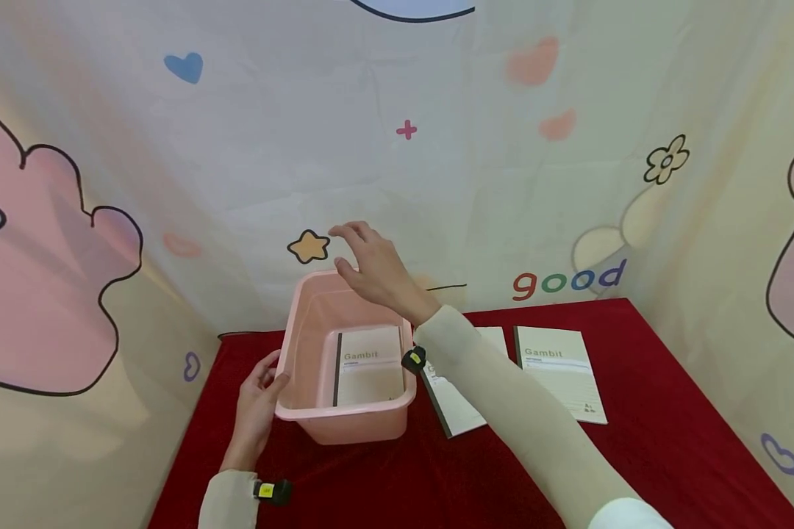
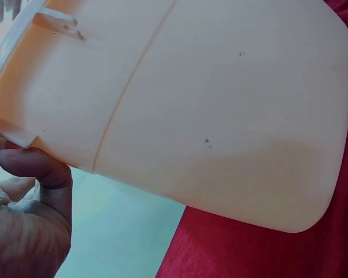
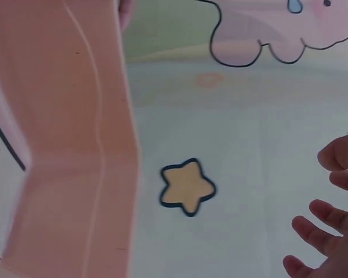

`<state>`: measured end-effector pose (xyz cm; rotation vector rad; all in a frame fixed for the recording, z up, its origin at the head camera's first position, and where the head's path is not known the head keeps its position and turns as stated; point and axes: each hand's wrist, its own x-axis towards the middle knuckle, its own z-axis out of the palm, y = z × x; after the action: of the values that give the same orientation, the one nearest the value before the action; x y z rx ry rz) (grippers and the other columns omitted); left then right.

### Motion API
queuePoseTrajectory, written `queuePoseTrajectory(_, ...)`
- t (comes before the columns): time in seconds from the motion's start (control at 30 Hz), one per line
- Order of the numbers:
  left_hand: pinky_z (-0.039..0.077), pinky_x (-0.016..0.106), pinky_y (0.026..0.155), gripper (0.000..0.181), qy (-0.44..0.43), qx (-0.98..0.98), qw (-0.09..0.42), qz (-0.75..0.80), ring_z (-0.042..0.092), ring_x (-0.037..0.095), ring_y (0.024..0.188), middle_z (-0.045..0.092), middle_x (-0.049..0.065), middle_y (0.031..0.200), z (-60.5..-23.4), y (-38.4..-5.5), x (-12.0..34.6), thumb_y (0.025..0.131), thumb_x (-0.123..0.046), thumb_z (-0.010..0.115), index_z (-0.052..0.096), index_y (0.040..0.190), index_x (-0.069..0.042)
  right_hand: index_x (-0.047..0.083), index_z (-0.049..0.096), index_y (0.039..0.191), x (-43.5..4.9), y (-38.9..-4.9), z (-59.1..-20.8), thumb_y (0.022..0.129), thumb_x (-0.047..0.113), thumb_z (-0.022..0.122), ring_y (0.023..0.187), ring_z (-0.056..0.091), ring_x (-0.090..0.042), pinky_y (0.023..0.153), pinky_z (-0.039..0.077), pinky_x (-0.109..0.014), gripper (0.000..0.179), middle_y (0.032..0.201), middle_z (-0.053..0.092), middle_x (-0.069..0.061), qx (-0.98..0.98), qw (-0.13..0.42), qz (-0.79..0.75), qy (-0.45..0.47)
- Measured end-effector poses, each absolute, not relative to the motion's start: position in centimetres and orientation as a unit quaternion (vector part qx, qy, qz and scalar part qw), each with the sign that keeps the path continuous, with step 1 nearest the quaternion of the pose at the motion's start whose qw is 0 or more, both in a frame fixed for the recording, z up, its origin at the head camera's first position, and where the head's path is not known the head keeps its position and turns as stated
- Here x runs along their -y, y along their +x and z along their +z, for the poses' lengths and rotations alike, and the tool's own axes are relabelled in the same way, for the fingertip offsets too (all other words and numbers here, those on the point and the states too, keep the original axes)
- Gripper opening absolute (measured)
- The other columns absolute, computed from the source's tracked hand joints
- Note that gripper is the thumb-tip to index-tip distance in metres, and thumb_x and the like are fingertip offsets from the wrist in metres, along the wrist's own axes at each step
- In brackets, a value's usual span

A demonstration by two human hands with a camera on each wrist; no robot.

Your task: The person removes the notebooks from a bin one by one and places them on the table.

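My left hand grips the left rim of a pink plastic basin. In the left wrist view its curled fingers hold the edge beside the basin's outer wall. A notebook marked "Gambit" lies inside the basin. Above the basin's far right rim, my right hand hangs in the air with loosely bent, parted fingers and nothing in them. The right wrist view shows those fingers apart from the basin's wall.
Two more notebooks lie on the red cloth right of the basin. One notebook is partly covered by my right forearm; the other notebook lies farther right. A printed curtain stands behind and at both sides.
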<state>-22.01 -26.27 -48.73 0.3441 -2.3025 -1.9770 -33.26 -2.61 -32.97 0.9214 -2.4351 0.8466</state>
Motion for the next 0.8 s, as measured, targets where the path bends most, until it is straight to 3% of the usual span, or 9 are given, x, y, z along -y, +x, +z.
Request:
queuePoseTrajectory(0.23, 0.059, 0.027, 0.080, 0.046, 0.114, 0.752, 0.046, -0.648, 0.065, 0.021, 0.097, 0.056, 0.014, 0.119, -49.0, -22.2, 26.4, 0.099, -0.016, 0.055, 0.045, 0.144, -0.020, 0.022, 0.038, 0.147, 4.8, -35.6, -36.5, 0.100, 0.028, 0.049, 0.130, 0.049, -0.026, 0.106, 0.044, -0.048, 0.049, 0.150, 0.041, -0.008, 0.915, 0.068, 0.279, 0.284)
queuePoseTrajectory(0.43, 0.058, 0.024, 0.076, 0.046, 0.111, 0.749, 0.049, -0.652, 0.065, 0.018, 0.093, 0.056, 0.014, 0.116, -49.0, -22.4, 26.3, 0.099, -0.013, 0.055, 0.046, 0.143, -0.018, 0.023, 0.038, 0.148, 5.7, -36.6, -39.5, 0.100, 0.031, 0.048, 0.128, 0.052, -0.024, 0.104, 0.049, -0.041, 0.049, 0.151, 0.040, -0.007, 0.928, -0.011, 0.266, 0.260)
queuePoseTrajectory(0.67, 0.058, 0.028, 0.079, 0.046, 0.100, 0.741, 0.053, -0.662, 0.064, 0.025, 0.099, 0.055, 0.018, 0.118, -49.2, -22.5, 25.9, 0.098, -0.013, 0.055, 0.046, 0.143, -0.018, 0.021, 0.032, 0.154, 5.7, -37.5, -42.4, 0.102, 0.033, 0.047, 0.147, 0.034, -0.021, 0.118, 0.033, -0.043, 0.055, 0.160, 0.032, 0.001, 0.931, -0.090, 0.264, 0.235)
queuePoseTrajectory(0.8, 0.059, 0.030, 0.081, 0.047, 0.097, 0.745, 0.049, -0.658, 0.063, 0.028, 0.103, 0.056, 0.017, 0.118, -49.3, -22.5, 25.7, 0.098, -0.013, 0.055, 0.046, 0.143, -0.018, 0.022, 0.031, 0.154, 6.0, -38.1, -44.2, 0.099, 0.028, 0.052, 0.142, 0.039, -0.022, 0.116, 0.035, -0.046, 0.059, 0.159, 0.035, 0.000, 0.935, -0.126, 0.262, 0.203)
